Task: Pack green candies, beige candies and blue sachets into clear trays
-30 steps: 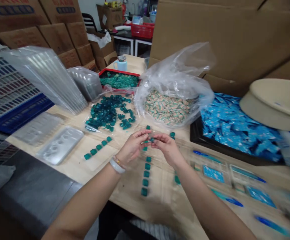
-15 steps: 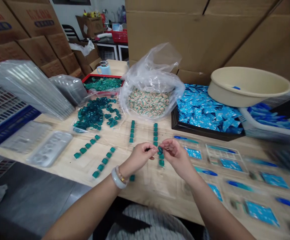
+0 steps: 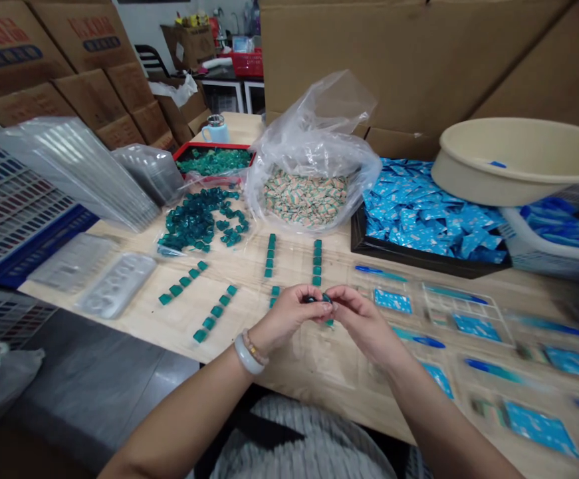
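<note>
My left hand [image 3: 293,314] and my right hand [image 3: 363,320] meet over the table, fingers pinched. Between their fingertips is a small dark teal translucent piece [image 3: 327,299]; another dark bit shows in the left fingers, partly hidden. Just beyond my hands runs a short row of teal blocks [image 3: 317,261], its near end covered by them. To its left is a similar row [image 3: 270,255], and further left are two slanted rows, one nearer [image 3: 217,311] and one farther [image 3: 184,282]. Faint clear trays seem to lie under the rows.
A heap of loose teal pieces [image 3: 189,219] lies on plastic at left. Behind are a red tray [image 3: 253,157], a bag of patterned packets [image 3: 304,199] and a black tray [image 3: 363,243] of blue packets. A cream basin [image 3: 508,189] stands right. Clear trays holding pens and blue packets [image 3: 393,301] fill the right.
My hands have drawn closer together, fingertips now touching around the teal piece. The camera view has shifted slightly, moving most things a little right and up in the picture.
</note>
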A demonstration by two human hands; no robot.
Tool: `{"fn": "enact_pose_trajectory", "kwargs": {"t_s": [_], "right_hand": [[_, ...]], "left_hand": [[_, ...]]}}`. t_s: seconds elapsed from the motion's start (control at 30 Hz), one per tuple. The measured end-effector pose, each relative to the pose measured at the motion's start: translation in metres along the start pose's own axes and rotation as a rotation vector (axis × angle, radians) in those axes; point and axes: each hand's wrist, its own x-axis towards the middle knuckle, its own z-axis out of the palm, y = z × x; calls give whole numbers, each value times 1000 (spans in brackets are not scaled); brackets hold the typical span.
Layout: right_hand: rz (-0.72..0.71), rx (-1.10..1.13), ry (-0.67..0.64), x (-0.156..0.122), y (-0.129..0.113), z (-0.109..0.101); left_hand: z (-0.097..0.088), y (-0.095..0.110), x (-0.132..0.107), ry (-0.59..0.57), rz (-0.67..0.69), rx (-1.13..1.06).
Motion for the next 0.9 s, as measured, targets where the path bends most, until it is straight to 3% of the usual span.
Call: {"fn": "enact_pose_trajectory", "kwargs": {"t_s": [0.17, 0.3, 0.4, 0.53, 0.67, 0.77, 0.9], "right_hand": [[-39, -1, 41, -2, -6, -4], [-131, -117, 155, -14, -6, -2], [-238, -306, 196, -26, -1, -1], [-323, -597, 187, -35, 5, -4], [-352, -687, 180, -36, 3, -8], [-323, -743, 165, -38, 3, -14], [-302, -968, 139, -44, 18, -20]], "left_hand": [[5, 3, 6, -28, 49, 167], [9, -6, 6, -17, 57, 281], [12, -12, 2, 7, 35, 142], [15, -13, -2, -64, -93, -72], [16, -13, -2, -131, -166, -144], [11, -15, -1, -140, -109, 49], [-5, -19, -1, 38, 82, 542]]}}
